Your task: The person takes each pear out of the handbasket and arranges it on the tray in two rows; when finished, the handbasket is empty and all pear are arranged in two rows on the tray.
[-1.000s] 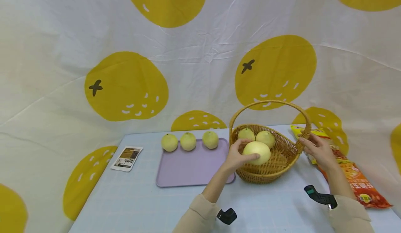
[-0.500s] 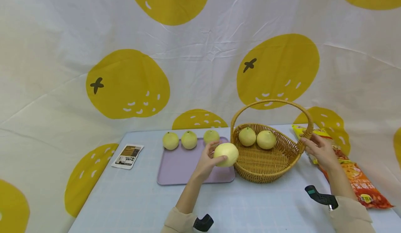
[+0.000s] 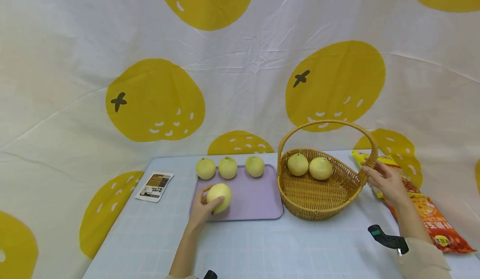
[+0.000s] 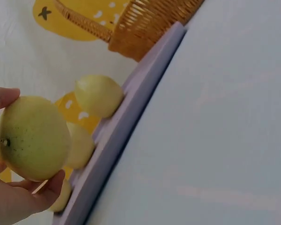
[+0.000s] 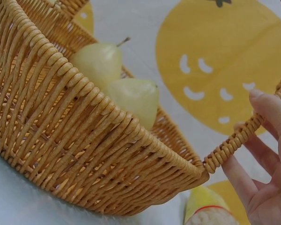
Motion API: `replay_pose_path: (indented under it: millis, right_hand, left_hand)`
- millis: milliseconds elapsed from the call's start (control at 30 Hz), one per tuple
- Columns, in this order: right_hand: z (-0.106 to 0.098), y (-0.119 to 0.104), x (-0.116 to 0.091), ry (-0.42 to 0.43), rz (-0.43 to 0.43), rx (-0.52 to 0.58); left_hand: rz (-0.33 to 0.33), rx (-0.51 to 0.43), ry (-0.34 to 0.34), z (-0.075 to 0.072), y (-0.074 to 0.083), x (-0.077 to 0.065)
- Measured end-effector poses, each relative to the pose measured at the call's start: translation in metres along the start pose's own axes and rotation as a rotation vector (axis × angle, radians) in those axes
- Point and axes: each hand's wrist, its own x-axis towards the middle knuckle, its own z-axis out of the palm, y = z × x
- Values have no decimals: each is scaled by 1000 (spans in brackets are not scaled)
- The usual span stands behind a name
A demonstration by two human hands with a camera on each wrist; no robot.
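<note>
My left hand (image 3: 201,207) holds a pale yellow-green pear (image 3: 220,195) over the front left part of the lilac tray (image 3: 253,204). In the left wrist view, thumb and fingers clasp this pear (image 4: 35,140) from both sides, its small stem spot showing. Along the tray's back edge stand three more pears (image 3: 228,168) in a row. To the right is a wicker basket (image 3: 318,214) with two pears (image 3: 320,168) at its back. My right hand (image 3: 386,182) grips the foot of its arched handle; in the right wrist view, thumb and fingers go round the wrapped handle (image 5: 236,140).
Red and yellow snack bags (image 3: 435,224) lie right of the basket, partly behind my right arm. A white and brown printed packet (image 3: 154,187) lies on the table (image 3: 150,237) left of the tray. Behind the table hangs a fruit-print cloth (image 3: 240,104).
My left hand has carried the pear left, from over the basket to over the left part of the tray. My right hand keeps its grip on the basket handle.
</note>
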Motion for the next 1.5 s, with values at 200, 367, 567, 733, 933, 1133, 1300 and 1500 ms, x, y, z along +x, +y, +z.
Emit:
replay_pose_path:
  millis: [200, 367, 567, 733, 933, 1133, 1300, 1500]
  right_hand:
    - [0, 0, -2, 2, -8, 17]
    - [-2, 9, 2, 3, -24, 15]
    - [-3, 26, 13, 21, -5, 52]
    - [-3, 26, 13, 25, 3, 55]
    - [0, 8, 2, 12, -16, 34]
    - [1, 6, 1, 24, -10, 68]
    - [-2, 20, 9, 16, 1, 72]
    - [-3, 71, 34, 35, -44, 67]
  left_hand:
    - [21, 204, 146, -24, -13, -6]
    - [32, 249, 207, -34, -15, -8]
    - [75, 334, 267, -36, -16, -9]
    - [98, 371, 306, -35, -21, -8]
    - [94, 322, 347, -36, -21, -8]
    - [99, 340, 352, -38, -22, -7]
    - [83, 353, 311, -39, -26, -4]
    - [88, 348, 316, -40, -33, -3]
